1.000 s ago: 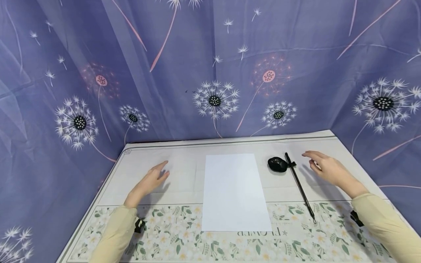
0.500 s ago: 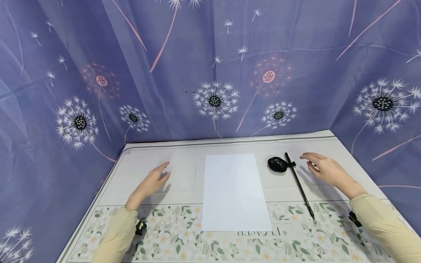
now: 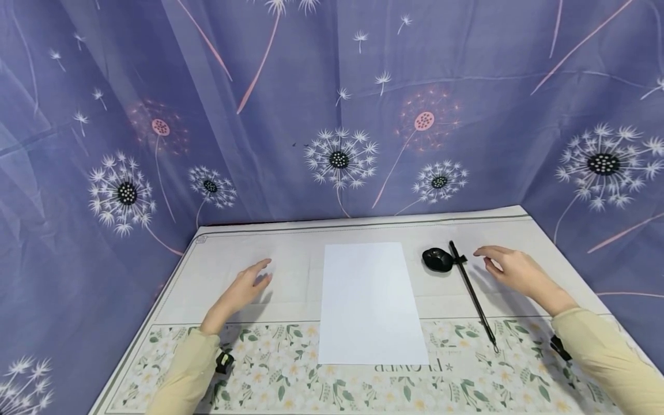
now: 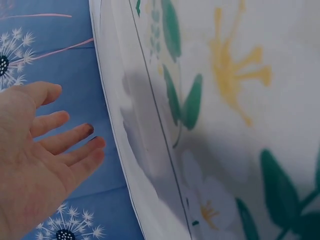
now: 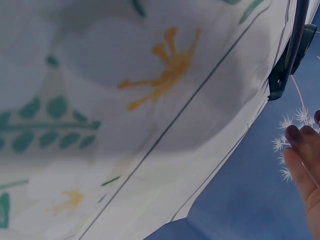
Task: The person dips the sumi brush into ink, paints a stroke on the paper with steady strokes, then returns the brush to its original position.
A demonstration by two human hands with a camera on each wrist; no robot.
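Observation:
In the head view my left hand [image 3: 245, 291] hovers over the left part of the table, fingers loosely extended and holding nothing. The left wrist view shows the same hand [image 4: 45, 155] with its palm bare and fingers apart. My right hand [image 3: 516, 272], also holding nothing, is just right of a slim black calligraphy brush [image 3: 474, 300] with a hanging loop at its near end. The brush's far part lies on a small black rest [image 3: 460, 260], beside a black ink dish [image 3: 437, 260]. A blank white sheet of paper [image 3: 370, 305] lies between my hands.
A white tablecloth [image 3: 290, 276] with a floral band along the near side covers the table. Purple dandelion-print curtains [image 3: 270, 173] enclose the back and both sides. Black wrist devices [image 3: 225, 362] show beneath both sleeves.
My left hand has drifted slightly right and nearer. The right fingertips have lowered a little in the head view, close to the brush. Paper, dish and brush have stayed put.

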